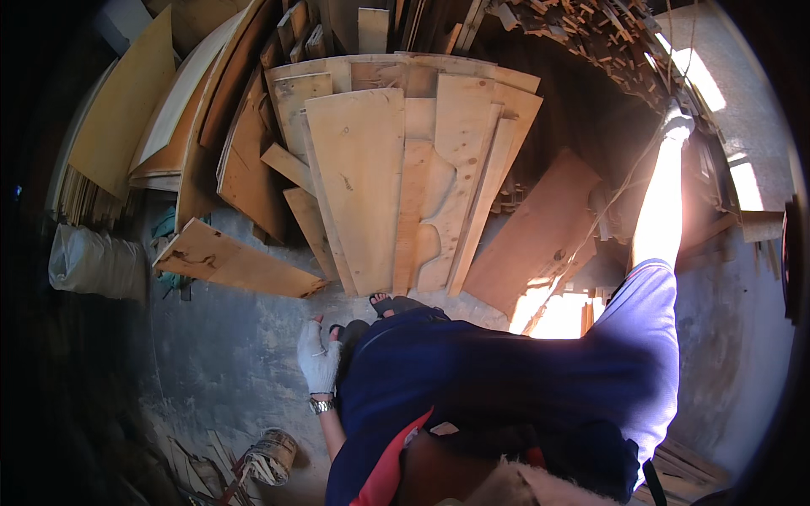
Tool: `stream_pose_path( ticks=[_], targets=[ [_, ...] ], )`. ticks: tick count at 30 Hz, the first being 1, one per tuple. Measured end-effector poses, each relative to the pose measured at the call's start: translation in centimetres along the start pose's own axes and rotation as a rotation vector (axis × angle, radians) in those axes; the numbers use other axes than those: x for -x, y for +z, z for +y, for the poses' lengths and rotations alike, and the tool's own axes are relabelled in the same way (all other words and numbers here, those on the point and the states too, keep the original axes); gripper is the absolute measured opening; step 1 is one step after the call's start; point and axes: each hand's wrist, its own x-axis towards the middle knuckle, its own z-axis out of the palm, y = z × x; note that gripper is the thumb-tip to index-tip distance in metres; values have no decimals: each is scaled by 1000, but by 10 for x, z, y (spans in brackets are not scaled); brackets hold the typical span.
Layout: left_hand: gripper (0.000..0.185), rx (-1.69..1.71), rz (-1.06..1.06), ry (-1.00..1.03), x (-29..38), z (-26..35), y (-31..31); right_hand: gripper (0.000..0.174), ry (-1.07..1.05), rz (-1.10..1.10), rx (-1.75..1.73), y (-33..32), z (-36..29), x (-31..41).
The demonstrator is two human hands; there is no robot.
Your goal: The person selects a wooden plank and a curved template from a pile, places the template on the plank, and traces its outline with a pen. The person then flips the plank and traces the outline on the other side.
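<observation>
My left hand [319, 357], in a white knit glove with bare fingertips, hangs beside my left leg. Its thumb and finger are apart and nothing shows in it. A metal-banded watch [321, 405] circles that wrist. Stretched far out to the upper right, my right hand [678, 124] is gloved too and closed around a thin rope [635, 179]. Strands run up from the fist, and a length trails down towards the floor. Before my feet, several plywood offcuts [354, 190] lean in a stack, one with a scalloped edge [452, 183].
Large plywood sheets [123, 107] stand at the left above a white sack [95, 260]. One board [237, 259] slants low near the stack. A reddish panel [538, 228] leans on the right. Piled wood scraps [588, 44] fill the upper right. A bucket of scraps [272, 456] stands behind my left side.
</observation>
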Motion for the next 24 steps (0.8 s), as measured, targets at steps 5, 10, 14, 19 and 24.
stream_pose_path(
  ticks=[5,10,14,19,24],
  targets=[
    [39,-11,31,44,1,3,-3,21,-175,571,54,19,9,51],
    [37,-90,29,-19,10,3,-9,8,-155,471,-339,53,-65,188],
    [38,-94,87,-49,25,0,-12,10,-249,-23,-551,112,-152,343],
    [39,-97,151,-178,56,-4,-13,56,-584,-719,-470,173,-244,456],
    [40,-121,155,-317,91,-5,-18,79,-960,-873,-193,231,-309,493]
  ],
)
